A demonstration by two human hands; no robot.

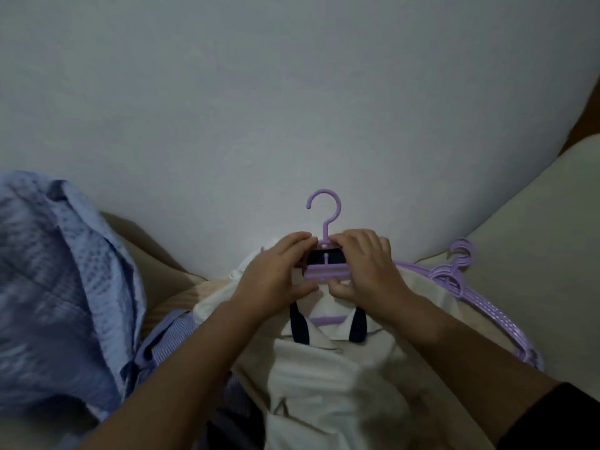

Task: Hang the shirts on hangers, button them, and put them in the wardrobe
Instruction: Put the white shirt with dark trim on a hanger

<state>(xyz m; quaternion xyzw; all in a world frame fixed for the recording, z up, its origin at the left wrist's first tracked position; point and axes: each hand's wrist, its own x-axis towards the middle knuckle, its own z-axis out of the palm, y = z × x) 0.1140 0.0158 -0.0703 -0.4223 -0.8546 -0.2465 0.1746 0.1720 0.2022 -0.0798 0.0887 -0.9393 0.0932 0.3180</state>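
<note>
A white shirt (311, 368) with a dark navy collar band lies in front of me on a beige surface. A purple hanger (324, 219) sits inside it, its hook sticking out past the collar. My left hand (276, 280) grips the collar and the hanger's left side near the neck. My right hand (367, 267) grips the collar on the hanger's right side, thumb under the bar. The hanger's arms are hidden under the fabric.
A light blue patterned shirt (55, 287) is heaped at the left. A striped blue garment (172, 339) lies under my left forearm. Several spare purple hangers (467, 287) are stacked at the right. A pale wall (292, 108) rises close ahead.
</note>
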